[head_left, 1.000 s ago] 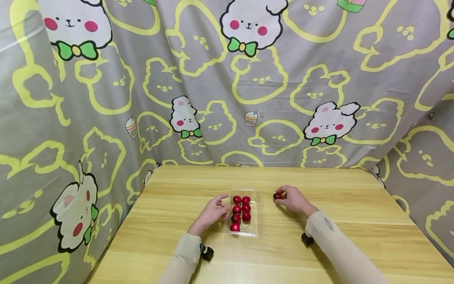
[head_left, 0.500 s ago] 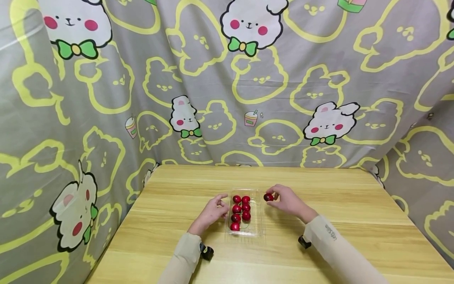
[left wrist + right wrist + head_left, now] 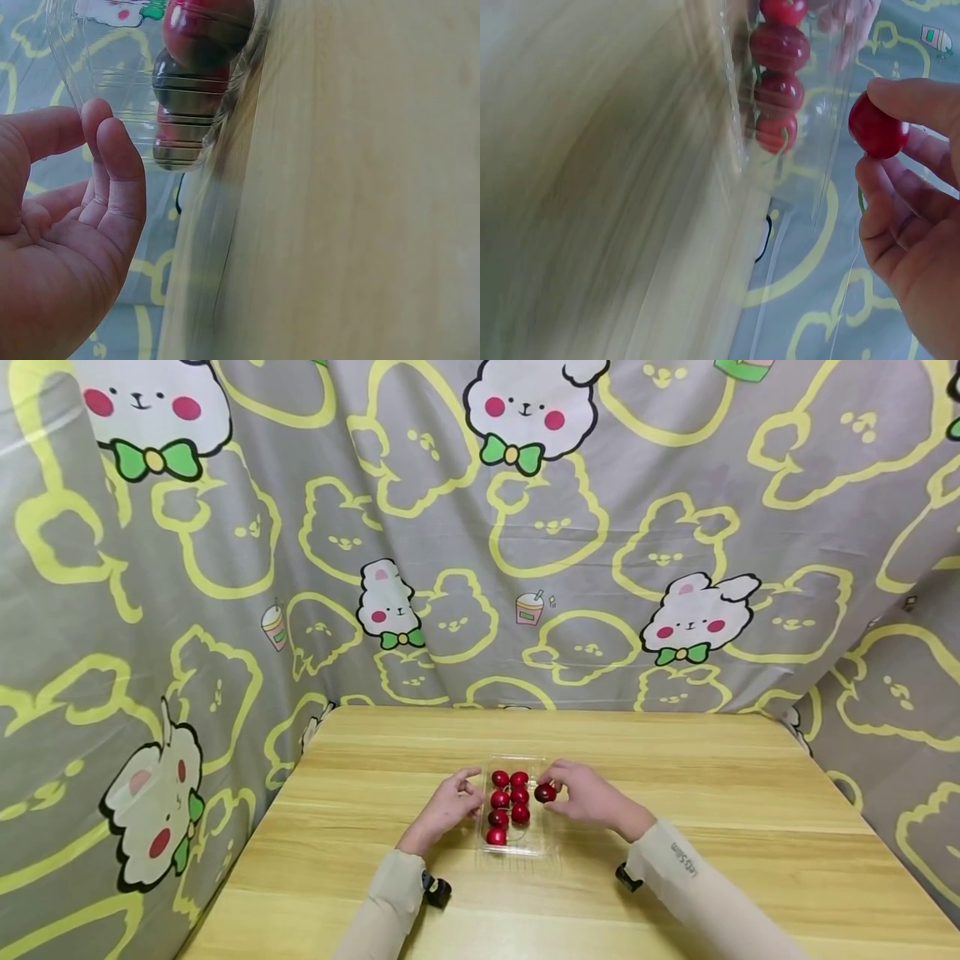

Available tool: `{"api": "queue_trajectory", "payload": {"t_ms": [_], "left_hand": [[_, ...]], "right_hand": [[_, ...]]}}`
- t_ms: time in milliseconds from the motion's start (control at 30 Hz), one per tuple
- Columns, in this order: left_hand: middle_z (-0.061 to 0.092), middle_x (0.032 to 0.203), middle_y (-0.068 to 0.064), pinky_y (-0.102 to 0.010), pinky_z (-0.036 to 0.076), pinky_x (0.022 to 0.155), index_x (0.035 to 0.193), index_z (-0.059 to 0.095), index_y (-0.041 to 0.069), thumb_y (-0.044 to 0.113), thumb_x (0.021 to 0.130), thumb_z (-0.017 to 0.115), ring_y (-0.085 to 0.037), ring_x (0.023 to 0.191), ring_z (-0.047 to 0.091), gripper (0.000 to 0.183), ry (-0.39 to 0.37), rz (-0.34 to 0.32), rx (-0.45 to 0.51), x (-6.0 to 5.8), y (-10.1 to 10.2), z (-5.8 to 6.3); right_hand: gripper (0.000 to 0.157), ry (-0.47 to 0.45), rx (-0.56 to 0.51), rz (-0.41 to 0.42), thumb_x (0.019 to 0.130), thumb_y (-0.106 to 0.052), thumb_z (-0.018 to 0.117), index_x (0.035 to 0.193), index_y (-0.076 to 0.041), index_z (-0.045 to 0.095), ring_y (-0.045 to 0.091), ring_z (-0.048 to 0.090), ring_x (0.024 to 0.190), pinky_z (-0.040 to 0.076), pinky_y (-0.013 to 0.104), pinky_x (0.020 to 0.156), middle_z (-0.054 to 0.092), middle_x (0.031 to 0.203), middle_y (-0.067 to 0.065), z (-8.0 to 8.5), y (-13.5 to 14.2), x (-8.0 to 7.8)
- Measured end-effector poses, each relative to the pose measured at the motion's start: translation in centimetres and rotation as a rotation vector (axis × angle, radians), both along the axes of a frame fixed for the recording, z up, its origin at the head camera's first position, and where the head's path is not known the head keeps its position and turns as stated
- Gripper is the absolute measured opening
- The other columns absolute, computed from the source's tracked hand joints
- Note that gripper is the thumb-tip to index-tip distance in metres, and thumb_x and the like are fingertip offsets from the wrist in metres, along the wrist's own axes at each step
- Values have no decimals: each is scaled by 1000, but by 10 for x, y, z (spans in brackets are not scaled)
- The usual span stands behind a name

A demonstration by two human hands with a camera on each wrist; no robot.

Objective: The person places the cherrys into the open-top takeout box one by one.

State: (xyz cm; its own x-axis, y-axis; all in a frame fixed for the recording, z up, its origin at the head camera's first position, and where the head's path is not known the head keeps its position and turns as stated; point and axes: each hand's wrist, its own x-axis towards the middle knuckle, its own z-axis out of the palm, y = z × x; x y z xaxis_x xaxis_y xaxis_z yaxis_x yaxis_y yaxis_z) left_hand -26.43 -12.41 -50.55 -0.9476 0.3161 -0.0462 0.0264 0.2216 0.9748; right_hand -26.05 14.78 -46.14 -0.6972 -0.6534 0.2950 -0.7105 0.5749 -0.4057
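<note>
In the head view my right hand (image 3: pixel 588 795) pinches a dark red cherry (image 3: pixel 545 792) between thumb and fingers at the right rim of a clear plastic box (image 3: pixel 528 845). The right wrist view shows this cherry (image 3: pixel 877 129) held above the box's side, with a green stem below it. My left hand (image 3: pixel 450 806) is at the box's left side. In the left wrist view, its fingertips (image 3: pixel 120 142) meet at the box's rim and pinch it. Several red cherries (image 3: pixel 499 799) lie inside the box in two columns, the left one longer.
The box stands on a light wooden table (image 3: pixel 360 777). A grey curtain (image 3: pixel 450 527) with cartoon bears and rabbits hangs behind it and along both sides. Small black cameras are strapped at both wrists (image 3: pixel 437 892).
My right hand has carried the pinched cherry leftward across the table to the box's right rim. The left hand has stayed at the box's left side.
</note>
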Motion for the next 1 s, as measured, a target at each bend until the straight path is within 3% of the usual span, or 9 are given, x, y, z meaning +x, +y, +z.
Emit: {"api": "queue_trajectory", "payload": {"t_ms": [533, 1000], "left_hand": [[54, 86, -9, -33, 55, 66, 142, 37, 0, 6, 91, 59, -17, 68, 60, 56, 9, -9, -33, -4, 2, 1], [55, 88, -9, -32, 53, 65, 142, 38, 1, 7, 92, 58, -17, 69, 60, 54, 10, -4, -49, -3, 2, 3]], "right_hand": [[31, -70, 90, 101, 76, -8, 76, 106, -9, 68, 14, 57, 95, 52, 29, 83, 60, 104, -2, -3, -20, 10], [29, -80, 176, 155, 76, -14, 78, 104, -11, 70, 8, 56, 92, 50, 23, 82, 60, 104, -4, -12, -30, 9]]}}
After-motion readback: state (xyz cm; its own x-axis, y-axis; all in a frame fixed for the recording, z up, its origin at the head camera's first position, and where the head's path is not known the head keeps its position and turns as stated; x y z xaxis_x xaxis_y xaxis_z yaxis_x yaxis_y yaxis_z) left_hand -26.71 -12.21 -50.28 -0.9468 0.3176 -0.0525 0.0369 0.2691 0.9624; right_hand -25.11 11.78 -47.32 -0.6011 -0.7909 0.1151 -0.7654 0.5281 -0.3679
